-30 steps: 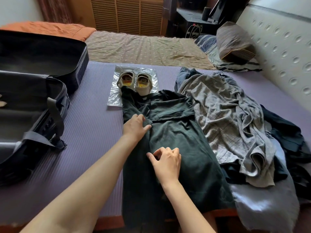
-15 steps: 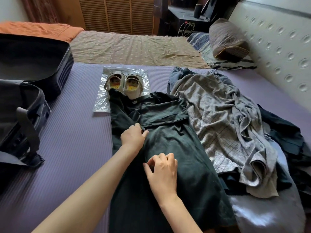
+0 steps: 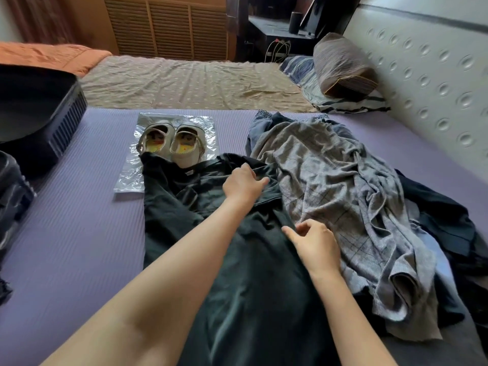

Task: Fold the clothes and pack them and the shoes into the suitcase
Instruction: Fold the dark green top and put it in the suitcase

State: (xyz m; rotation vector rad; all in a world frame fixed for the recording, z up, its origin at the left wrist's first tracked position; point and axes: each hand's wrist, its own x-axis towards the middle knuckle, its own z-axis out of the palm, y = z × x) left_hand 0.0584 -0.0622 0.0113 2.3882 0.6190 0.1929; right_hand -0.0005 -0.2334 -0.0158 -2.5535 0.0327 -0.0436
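A purple ribbed mat (image 3: pixel 79 233) bears clothes (image 3: pixel 330 194) beside a dimpled wall (image 3: pixel 435 75).

Left arm: bare, stretched far forward from the lower left, angling toward the middle.
Left hand (image 3: pixel 244 184): palm down, fingers straight and together, thumb spread to the right.
Right arm: bare, shorter reach, rising from the lower edge.
Right hand (image 3: pixel 314 243): back up, index pointing left, other fingers curled; any pinch is hidden.
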